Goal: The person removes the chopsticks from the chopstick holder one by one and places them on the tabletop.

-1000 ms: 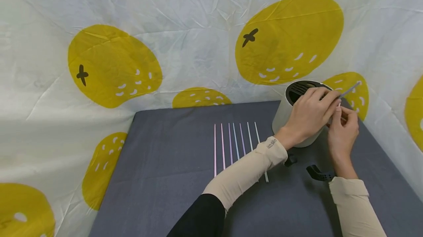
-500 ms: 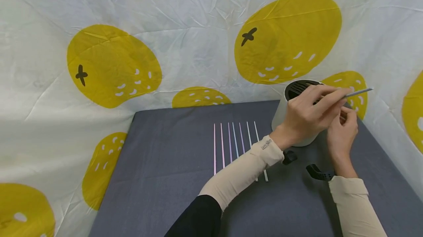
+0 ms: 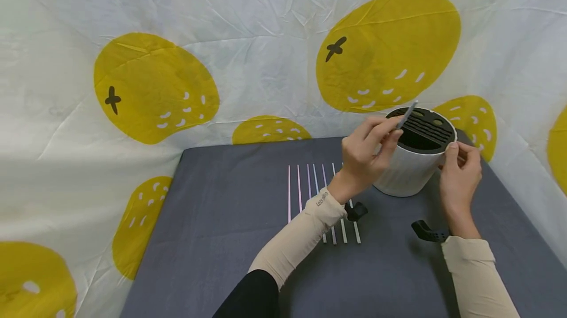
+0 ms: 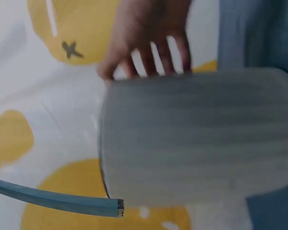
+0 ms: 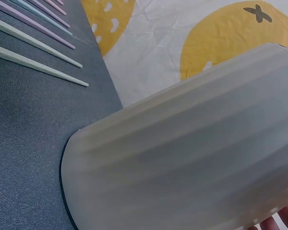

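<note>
In the head view my left hand (image 3: 367, 153) pinches a blue-grey chopstick (image 3: 407, 115) that slants up past the left rim of a utensil holder (image 3: 400, 175). The holder is a pale ribbed cylinder with a black slotted top. My right hand (image 3: 462, 175) grips its right side, with the thumb at the rim and the fingers curled. In the left wrist view a blue stick (image 4: 62, 201) ends beside the holder (image 4: 197, 139), and the right hand (image 4: 151, 33) touches the holder's edge. Right-hand fingertips (image 5: 285, 218) show at the corner of the right wrist view.
Several pastel chopsticks (image 3: 299, 190) lie in a row on the dark grey tabletop (image 3: 221, 239), partly covered by the left forearm. A white cloth (image 3: 266, 72) with yellow fruit shapes hangs behind the table. Each wrist wears a black strap (image 3: 427, 232).
My left hand has moved left from over the holder's top, uncovering its slots. The chopstick, which pointed right, now points up and right at the left rim. My right hand stays at the holder.
</note>
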`<action>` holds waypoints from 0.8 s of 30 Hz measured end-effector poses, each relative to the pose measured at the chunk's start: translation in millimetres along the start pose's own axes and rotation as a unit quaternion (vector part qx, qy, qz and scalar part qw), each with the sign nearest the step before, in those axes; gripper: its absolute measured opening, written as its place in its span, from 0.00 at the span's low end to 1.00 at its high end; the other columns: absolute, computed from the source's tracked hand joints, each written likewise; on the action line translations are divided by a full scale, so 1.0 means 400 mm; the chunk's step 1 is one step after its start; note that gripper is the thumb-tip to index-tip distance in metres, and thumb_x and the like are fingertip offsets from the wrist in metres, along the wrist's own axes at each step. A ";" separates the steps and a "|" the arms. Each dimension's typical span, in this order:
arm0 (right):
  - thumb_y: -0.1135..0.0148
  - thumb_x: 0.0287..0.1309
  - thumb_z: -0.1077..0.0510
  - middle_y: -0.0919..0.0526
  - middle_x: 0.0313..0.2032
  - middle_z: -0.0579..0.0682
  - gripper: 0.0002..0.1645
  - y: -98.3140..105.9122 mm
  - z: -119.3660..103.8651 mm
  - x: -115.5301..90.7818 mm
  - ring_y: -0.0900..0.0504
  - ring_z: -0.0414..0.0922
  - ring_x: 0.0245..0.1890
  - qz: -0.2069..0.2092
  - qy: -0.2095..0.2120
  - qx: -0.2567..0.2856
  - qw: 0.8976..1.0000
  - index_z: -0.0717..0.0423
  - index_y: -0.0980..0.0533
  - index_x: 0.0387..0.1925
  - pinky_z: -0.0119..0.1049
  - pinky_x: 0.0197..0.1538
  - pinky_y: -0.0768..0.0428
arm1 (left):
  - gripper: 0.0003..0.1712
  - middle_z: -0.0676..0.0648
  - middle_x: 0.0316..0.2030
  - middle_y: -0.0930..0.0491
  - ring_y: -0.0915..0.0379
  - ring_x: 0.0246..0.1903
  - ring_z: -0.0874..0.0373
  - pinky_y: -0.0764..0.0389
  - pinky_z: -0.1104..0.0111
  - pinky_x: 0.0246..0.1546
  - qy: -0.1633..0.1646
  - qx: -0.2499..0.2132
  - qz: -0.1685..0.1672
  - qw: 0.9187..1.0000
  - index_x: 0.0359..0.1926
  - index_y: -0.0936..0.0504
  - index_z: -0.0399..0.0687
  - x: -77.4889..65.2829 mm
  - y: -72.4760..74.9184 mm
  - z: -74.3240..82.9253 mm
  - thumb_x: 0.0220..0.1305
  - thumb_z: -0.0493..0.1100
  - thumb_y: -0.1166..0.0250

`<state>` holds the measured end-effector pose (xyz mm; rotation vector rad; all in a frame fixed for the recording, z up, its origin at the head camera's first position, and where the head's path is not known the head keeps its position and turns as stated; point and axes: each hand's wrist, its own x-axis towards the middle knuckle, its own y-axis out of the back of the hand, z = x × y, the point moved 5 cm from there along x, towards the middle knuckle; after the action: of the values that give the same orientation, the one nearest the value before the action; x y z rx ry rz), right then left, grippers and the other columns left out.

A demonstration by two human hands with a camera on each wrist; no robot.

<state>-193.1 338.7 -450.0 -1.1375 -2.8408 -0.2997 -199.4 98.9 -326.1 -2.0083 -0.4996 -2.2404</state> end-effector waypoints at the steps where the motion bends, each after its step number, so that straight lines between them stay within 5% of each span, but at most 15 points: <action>1: 0.46 0.77 0.43 0.24 0.47 0.27 0.20 0.001 0.000 0.001 0.24 0.29 0.44 0.000 -0.001 -0.001 1.000 0.44 0.24 0.61 0.15 0.40 0.24 | 0.12 0.42 0.40 0.15 0.17 0.31 0.63 0.22 0.85 0.45 0.014 -0.007 0.005 1.000 0.52 0.16 0.34 -0.011 0.010 -0.011 0.70 0.35 0.32; 7: 0.47 0.78 0.42 0.25 0.47 0.27 0.21 0.001 -0.002 0.003 0.25 0.30 0.45 -0.005 -0.003 -0.008 1.000 0.44 0.24 0.63 0.16 0.41 0.24 | 0.09 0.42 0.37 0.17 0.18 0.29 0.58 0.19 0.83 0.37 0.108 -0.035 0.017 0.993 0.51 0.16 0.37 -0.082 0.071 -0.087 0.72 0.33 0.35; 10: 0.47 0.78 0.42 0.25 0.47 0.27 0.21 0.000 -0.002 0.001 0.25 0.29 0.45 -0.008 -0.004 -0.009 1.000 0.43 0.25 0.63 0.16 0.42 0.24 | 0.09 0.42 0.36 0.15 0.18 0.28 0.56 0.19 0.81 0.31 0.179 -0.053 0.007 0.982 0.50 0.15 0.38 -0.123 0.107 -0.136 0.72 0.34 0.34; 17: 0.47 0.78 0.42 0.26 0.47 0.26 0.20 -0.001 -0.001 0.000 0.25 0.29 0.45 -0.008 -0.007 -0.009 1.000 0.43 0.25 0.62 0.17 0.43 0.25 | 0.12 0.42 0.35 0.13 0.20 0.23 0.54 0.19 0.70 0.20 0.383 -0.090 -0.016 0.919 0.51 0.11 0.43 -0.232 0.203 -0.240 0.76 0.44 0.36; 24: 0.47 0.78 0.42 0.26 0.47 0.26 0.19 0.002 -0.002 0.001 0.26 0.30 0.45 -0.008 -0.008 -0.009 1.000 0.42 0.25 0.61 0.17 0.42 0.25 | 0.13 0.41 0.35 0.13 0.24 0.19 0.63 0.18 0.63 0.16 0.497 -0.064 -0.024 0.865 0.51 0.11 0.48 -0.338 0.273 -0.294 0.75 0.49 0.35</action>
<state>-193.0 339.3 -449.0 -1.1255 -2.8674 -0.3195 -262.5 -59.4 -448.4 -0.6156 -0.2645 -2.9437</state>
